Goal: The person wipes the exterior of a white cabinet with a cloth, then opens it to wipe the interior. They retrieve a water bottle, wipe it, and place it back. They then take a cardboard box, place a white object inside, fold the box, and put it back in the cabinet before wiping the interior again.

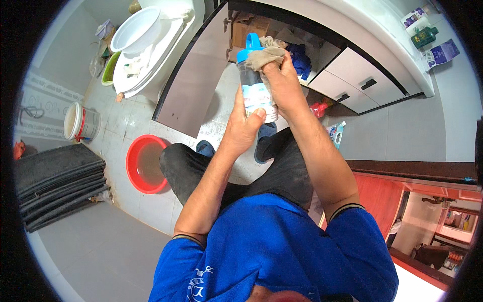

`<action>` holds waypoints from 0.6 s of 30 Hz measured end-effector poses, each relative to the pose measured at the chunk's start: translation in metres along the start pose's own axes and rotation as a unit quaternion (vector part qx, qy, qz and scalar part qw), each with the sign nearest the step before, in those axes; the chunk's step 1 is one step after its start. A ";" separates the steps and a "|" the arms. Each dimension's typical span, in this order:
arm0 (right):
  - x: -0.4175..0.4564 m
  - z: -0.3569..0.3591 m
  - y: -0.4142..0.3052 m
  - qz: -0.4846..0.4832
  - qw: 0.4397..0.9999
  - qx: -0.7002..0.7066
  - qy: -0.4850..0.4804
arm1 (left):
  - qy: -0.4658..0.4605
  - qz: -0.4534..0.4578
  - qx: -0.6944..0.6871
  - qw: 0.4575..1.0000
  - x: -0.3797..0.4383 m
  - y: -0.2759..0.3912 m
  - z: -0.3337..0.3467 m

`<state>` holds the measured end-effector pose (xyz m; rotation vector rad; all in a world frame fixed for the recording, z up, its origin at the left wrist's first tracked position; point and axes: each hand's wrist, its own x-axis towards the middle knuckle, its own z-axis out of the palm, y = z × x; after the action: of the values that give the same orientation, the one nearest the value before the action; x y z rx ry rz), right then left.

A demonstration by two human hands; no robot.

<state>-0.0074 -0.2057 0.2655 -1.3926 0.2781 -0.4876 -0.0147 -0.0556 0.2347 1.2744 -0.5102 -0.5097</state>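
Note:
My left hand (243,126) grips the lower part of a clear plastic bottle (257,96) with a blue looped lid, a printed label and something white at its bottom. A damp-looking beige cloth (267,57) is pinched in my right hand (283,87) and pressed against the bottle's upper side, just under the lid. The bottle is held tilted slightly, in front of an open cabinet. Part of the cloth hangs behind my right fingers, where its far end is hidden.
The open cabinet door (196,75) stands left of my hands. Dark blue cloth (299,60) and a cardboard box (249,33) lie inside the cabinet. A red basin (132,166) of murky water sits by my knee. Beyond are a toilet (151,85), a white bucket (88,122) and stacked black mats (60,177).

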 end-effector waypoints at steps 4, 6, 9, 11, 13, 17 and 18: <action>-0.003 -0.003 0.007 0.025 0.998 0.063 0.010 | -0.013 -0.028 -0.074 0.997 0.004 -0.024 -0.007; -0.005 -0.009 0.024 0.038 0.997 0.052 0.031 | -0.015 -0.043 -0.008 0.999 0.004 -0.028 -0.006; -0.009 -0.013 0.014 0.016 0.997 -0.058 0.053 | -0.043 -0.011 0.088 0.995 0.005 -0.024 -0.016; -0.017 -0.013 0.012 -0.080 0.990 -0.099 0.052 | 0.026 0.017 0.143 0.989 0.010 -0.016 -0.010; -0.026 -0.002 0.002 -0.125 0.978 -0.149 0.074 | 0.020 -0.035 0.114 0.993 0.014 -0.006 -0.016; -0.042 0.013 -0.002 -0.244 0.930 -0.272 0.049 | 0.061 0.016 0.095 0.993 0.028 -0.018 -0.019; -0.044 0.014 0.001 -0.236 0.933 -0.264 0.057 | 0.076 0.021 0.159 0.984 0.026 -0.013 -0.016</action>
<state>-0.0391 -0.1715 0.2629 -1.9750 0.1693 -0.9434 0.0145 -0.0627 0.2208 1.5915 -0.5025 -0.2986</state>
